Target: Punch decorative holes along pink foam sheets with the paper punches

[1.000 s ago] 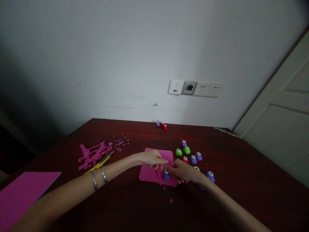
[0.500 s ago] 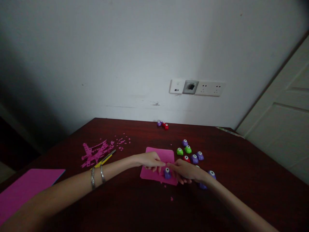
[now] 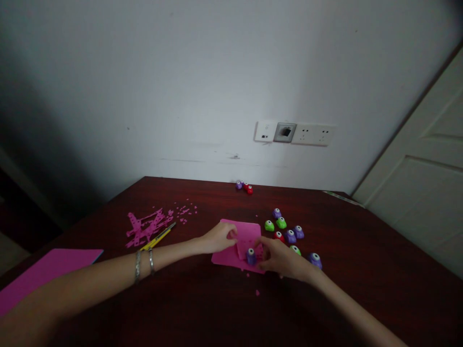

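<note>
A purple craft punch (image 3: 251, 257) with a white round button stands on a small pink paper piece (image 3: 243, 246). This lies over a larger pink sheet with rounded corners (image 3: 248, 228). My left hand (image 3: 220, 237) is over the sheet's left side, fingers curved and apart, with nothing visible between them. At the sheet's right edge, my right hand (image 3: 280, 257) curves its thumb and fingers apart beside the punch, a small gap showing between them. Whether its fingertips touch the small paper is hard to see.
Several purple, green and red punches (image 3: 290, 235) sit at right, more (image 3: 244, 186) by the wall. On the left are pink paper scraps (image 3: 148, 226), a yellow utility knife (image 3: 159, 237) and a pink sheet stack (image 3: 54, 272). A ruler-like strip (image 3: 342, 197) lies far right.
My hands have moved apart from their near-meeting above the punch. The left has lifted and its pointing finger has curled back; the right has opened its thumb and fingers beside the punch.
</note>
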A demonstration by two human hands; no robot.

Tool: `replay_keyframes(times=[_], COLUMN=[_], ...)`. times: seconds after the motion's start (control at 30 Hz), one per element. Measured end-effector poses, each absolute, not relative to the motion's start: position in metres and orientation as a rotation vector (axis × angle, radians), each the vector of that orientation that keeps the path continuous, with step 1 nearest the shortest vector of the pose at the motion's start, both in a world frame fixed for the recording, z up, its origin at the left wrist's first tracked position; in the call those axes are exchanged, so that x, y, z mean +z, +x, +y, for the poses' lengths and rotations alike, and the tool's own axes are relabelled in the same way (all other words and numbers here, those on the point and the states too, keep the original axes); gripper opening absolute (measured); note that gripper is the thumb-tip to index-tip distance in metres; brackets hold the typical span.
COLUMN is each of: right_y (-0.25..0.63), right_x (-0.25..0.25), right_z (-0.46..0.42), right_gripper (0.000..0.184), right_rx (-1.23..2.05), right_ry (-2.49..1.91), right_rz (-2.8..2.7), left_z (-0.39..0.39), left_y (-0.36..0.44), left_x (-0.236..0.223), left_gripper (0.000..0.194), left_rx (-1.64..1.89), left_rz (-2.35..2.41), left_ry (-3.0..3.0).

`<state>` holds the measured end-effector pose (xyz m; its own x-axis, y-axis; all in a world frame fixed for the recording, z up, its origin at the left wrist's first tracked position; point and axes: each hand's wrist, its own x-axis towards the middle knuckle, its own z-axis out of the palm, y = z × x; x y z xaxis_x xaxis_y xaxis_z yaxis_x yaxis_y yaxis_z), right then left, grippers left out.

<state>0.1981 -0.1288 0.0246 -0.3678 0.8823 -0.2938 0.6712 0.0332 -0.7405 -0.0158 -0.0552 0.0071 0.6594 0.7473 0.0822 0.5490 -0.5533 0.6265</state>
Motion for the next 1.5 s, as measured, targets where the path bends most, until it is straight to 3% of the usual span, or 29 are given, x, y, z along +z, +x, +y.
replay_keyframes(times=[0.53,1.0,1.3,1.5], right_y=[0.186,0.168,0.180,0.182], right_x=[0.010,0.011,0.020,0.030], right_z=[-0.114,-0.090,-0.087,-0.080], right_gripper=[0.017,0.014,0.035,0.048], right_rx=[0.973,1.091,1.077,1.438], right_ry=[-1.543,-1.547,-1.613,-1.663], right_rz=[-2.127,-2.053,-1.898,-1.877], left_z=[-0.022,-0.012,-0.005,-0.011], left_y=[-0.014,-0.016,-0.019,-0.015], left_x=[0.009,0.011,0.029,0.049], left_gripper=[0.032,0.034,0.016,0.036], left_rx=[0.379,0.392,0.492,0.115], left_rz=[1.095,1.067,1.082,1.023], left_ry=[2.448,2.247,2.379,2.024])
